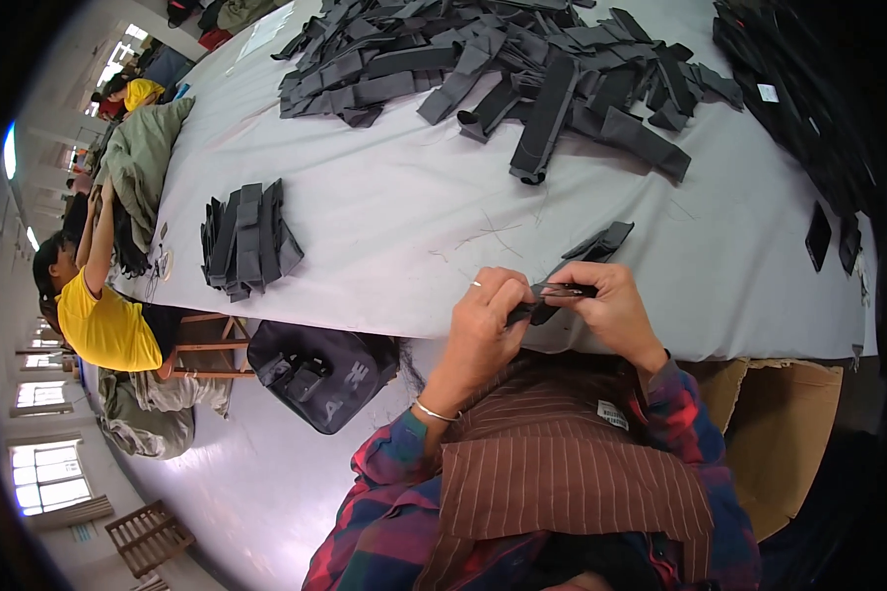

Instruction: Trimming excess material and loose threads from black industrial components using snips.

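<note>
Over the near edge of the table, my left hand [488, 315] is closed on a dark grey fabric strip [598, 244], pinching its near end. The rest of that strip runs up to the right, behind my other hand. My right hand [613, 307] is closed around small thread snips [568, 290], whose slim metal blades point left at the pinched fabric. A neat stack of similar strips [251, 241] lies to the left on the table. Farther back spreads a large loose heap of dark grey strips [552, 108].
White cloth covers the table [384, 227], with loose threads on it. Dark garments [798, 108] and a black phone-like slab [817, 236] lie at right. A cardboard box [784, 433] stands below right, a black bag [325, 379] below left. A person in yellow [108, 320] works at left.
</note>
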The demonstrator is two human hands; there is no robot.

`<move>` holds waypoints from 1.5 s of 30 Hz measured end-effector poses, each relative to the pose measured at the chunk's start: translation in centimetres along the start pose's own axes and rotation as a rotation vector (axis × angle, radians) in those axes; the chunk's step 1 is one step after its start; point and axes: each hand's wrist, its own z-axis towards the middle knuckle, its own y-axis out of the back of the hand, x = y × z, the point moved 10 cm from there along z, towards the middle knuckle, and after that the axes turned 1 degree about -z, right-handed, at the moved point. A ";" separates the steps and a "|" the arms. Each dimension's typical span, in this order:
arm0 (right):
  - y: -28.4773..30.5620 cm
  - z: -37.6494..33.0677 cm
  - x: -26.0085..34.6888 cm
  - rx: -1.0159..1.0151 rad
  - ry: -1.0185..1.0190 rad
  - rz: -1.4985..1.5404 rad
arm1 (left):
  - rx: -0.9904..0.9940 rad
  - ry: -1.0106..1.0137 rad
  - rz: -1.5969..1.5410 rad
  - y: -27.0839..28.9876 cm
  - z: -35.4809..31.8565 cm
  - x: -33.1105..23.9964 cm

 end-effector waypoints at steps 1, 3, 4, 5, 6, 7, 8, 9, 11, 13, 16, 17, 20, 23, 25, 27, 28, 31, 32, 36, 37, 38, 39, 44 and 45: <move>-0.1 0.1 -0.4 0.022 -0.018 0.105 | -0.005 0.002 0.004 -0.3 -0.2 0.2; 0.1 0.4 -0.9 0.029 -0.051 0.176 | -0.048 -0.025 0.014 -0.3 -0.6 0.1; 0.4 0.5 -1.2 0.020 -0.085 0.088 | -0.067 -0.049 0.014 -0.4 -0.7 0.0; 0.8 0.6 -1.5 0.010 -0.121 -0.001 | -0.063 -0.048 0.010 -0.5 -0.6 0.2; 0.8 0.6 -1.5 0.000 -0.134 -0.002 | -0.095 -0.062 0.013 -0.5 -0.6 0.2; 1.2 0.7 -0.1 -0.091 -0.039 -0.178 | -0.120 -0.075 0.011 -0.5 -0.8 0.0; 1.4 0.7 1.4 -0.180 0.053 -0.358 | -0.152 -0.064 0.023 -0.3 -0.9 0.0; 1.3 0.8 2.8 -0.262 0.133 -0.434 | -0.188 -0.053 0.040 0.3 -0.9 0.0; 1.6 1.0 3.3 -0.339 0.112 -0.419 | -0.220 -0.095 0.057 0.5 -1.1 0.0; 1.9 1.1 3.0 -0.335 0.070 -0.370 | -0.306 -0.071 0.108 1.5 -1.5 0.2; 2.9 0.2 4.6 -0.384 0.152 -0.300 | -0.339 -0.067 0.133 1.8 -1.6 0.3; 3.2 -0.1 4.6 -0.385 0.152 -0.301 | -0.345 -0.055 0.149 1.9 -1.6 0.4; 2.8 -0.7 4.1 -0.303 0.148 -0.339 | -0.358 -0.079 0.170 2.0 -1.9 0.6; 1.7 -1.2 4.2 -0.232 0.182 -0.474 | -0.352 -0.094 0.156 1.8 -2.0 0.6; 1.1 -1.5 5.4 -0.259 0.280 -0.547 | -0.350 -0.120 0.165 1.7 -2.0 0.4; 0.9 -1.4 5.5 -0.292 0.303 -0.572 | -0.349 -0.145 0.174 1.6 -1.9 0.1; 0.9 -1.5 5.7 -0.322 0.327 -0.598 | -0.353 -0.145 0.173 1.5 -1.9 -0.1; 0.9 -1.4 4.9 -0.301 0.283 -0.601 | -0.356 -0.162 0.180 1.4 -2.0 -0.3; 1.1 -1.4 4.8 -0.301 0.283 -0.602 | -0.354 -0.180 0.187 1.3 -2.1 -0.5; 2.4 -1.7 4.3 -0.369 0.174 -0.596 | -0.367 -0.187 0.192 1.4 -2.5 -0.4; 2.5 -1.7 4.4 -0.360 0.158 -0.563 | -0.371 -0.186 0.198 1.5 -2.5 -0.3; 2.3 -1.9 4.6 -0.358 0.159 -0.563 | -0.375 -0.185 0.203 1.6 -2.6 -0.3; 1.8 -1.9 5.1 -0.322 0.186 -0.574 | -0.375 -0.186 0.201 1.5 -2.6 -0.3; 0.9 -2.2 5.4 -0.280 0.254 -0.681 | -0.388 -0.191 0.181 1.6 -2.5 -0.4; 1.0 -2.3 5.6 -0.300 0.271 -0.702 | -0.389 -0.190 0.182 1.7 -2.5 -0.4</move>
